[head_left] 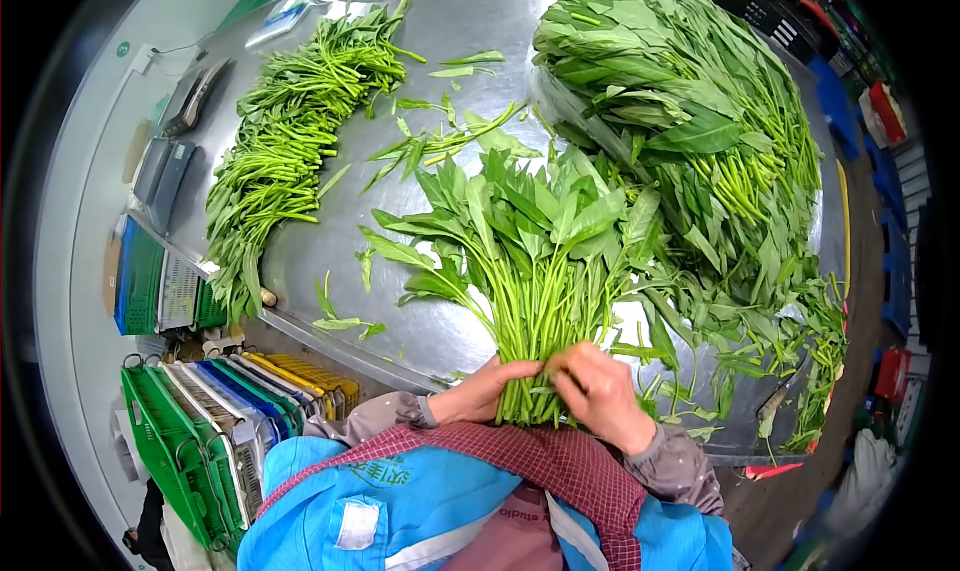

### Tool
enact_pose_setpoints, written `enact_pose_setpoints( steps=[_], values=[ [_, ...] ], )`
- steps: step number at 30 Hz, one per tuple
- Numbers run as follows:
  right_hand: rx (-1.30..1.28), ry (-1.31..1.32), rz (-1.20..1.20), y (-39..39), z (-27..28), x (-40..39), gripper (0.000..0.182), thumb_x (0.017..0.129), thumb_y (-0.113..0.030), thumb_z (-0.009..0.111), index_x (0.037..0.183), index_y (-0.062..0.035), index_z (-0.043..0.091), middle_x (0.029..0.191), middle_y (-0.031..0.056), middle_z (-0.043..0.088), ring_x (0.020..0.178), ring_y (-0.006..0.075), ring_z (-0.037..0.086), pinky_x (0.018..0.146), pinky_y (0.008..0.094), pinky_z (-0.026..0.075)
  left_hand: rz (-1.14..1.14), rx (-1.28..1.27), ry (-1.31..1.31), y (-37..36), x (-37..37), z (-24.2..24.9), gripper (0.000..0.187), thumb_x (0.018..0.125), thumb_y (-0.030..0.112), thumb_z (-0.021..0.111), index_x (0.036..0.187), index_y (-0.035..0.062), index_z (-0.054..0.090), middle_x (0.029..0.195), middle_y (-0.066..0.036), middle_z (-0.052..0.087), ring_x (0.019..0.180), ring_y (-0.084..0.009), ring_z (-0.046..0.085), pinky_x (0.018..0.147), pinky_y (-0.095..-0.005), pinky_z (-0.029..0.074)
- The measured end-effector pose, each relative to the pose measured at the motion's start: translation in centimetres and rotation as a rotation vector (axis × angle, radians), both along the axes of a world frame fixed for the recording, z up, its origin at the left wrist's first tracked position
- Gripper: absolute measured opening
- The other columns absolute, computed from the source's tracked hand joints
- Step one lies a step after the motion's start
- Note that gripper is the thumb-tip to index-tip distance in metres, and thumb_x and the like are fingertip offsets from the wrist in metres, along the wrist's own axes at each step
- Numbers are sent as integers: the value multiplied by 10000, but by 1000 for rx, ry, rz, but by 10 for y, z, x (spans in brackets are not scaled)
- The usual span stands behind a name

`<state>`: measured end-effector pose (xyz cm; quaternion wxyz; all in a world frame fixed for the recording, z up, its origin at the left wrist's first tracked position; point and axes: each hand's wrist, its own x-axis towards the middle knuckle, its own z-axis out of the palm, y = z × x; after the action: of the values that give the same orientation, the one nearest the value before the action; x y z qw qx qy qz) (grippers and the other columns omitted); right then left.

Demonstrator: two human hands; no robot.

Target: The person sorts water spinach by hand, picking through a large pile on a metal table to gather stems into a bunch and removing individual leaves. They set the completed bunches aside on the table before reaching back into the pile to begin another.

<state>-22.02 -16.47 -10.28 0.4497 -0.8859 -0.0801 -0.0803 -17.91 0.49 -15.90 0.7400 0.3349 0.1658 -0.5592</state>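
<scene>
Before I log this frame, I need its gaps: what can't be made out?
Head view throughout:
Left hand: most fingers, hidden behind the stems.
Large leafy heap: far end, cut off by the top edge.
Pale bundle, lower right: what it is, blurred.

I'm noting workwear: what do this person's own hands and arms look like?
The left hand and right hand are ungloved, with no ring or watch visible. The left sleeve and right sleeve are long and greyish mauve; small pale dots show on the right one.
</scene>
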Motion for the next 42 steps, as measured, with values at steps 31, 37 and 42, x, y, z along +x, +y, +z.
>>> enact_pose_setpoints(
  steps=[31, 37, 42],
  values=[
    [-104, 359, -190, -4, -26, 5, 232, 757, -261, 536, 831, -41, 538, 548, 161, 551, 514, 318, 569, 472, 421, 443, -116, 287, -328, -15, 3, 5, 505, 720, 88, 644, 1166, 45, 412, 1098, -87, 499, 1035, -203, 462, 893, -384, 377],
    [-116, 304, -41, -2, -24, -6, 233, 767, -225, 543, 770, -11, 453, 506, 163, 507, 488, 323, 552, 450, 424, 433, -48, 300, -231, -16, -1, 1, 408, 716, 47, 627, 1096, 32, 478, 968, -63, 558, 890, -165, 527, 804, -339, 433],
    [-51, 293, -11, -2, -22, -9, 219, 775, -199, 539, 790, 0, 449, 518, 174, 506, 486, 328, 547, 443, 419, 432, -25, 331, -288, -17, -1, 7, 388, 714, 36, 617, 1079, 40, 485, 967, -59, 554, 882, -163, 523, 812, -339, 432]
  ],
)
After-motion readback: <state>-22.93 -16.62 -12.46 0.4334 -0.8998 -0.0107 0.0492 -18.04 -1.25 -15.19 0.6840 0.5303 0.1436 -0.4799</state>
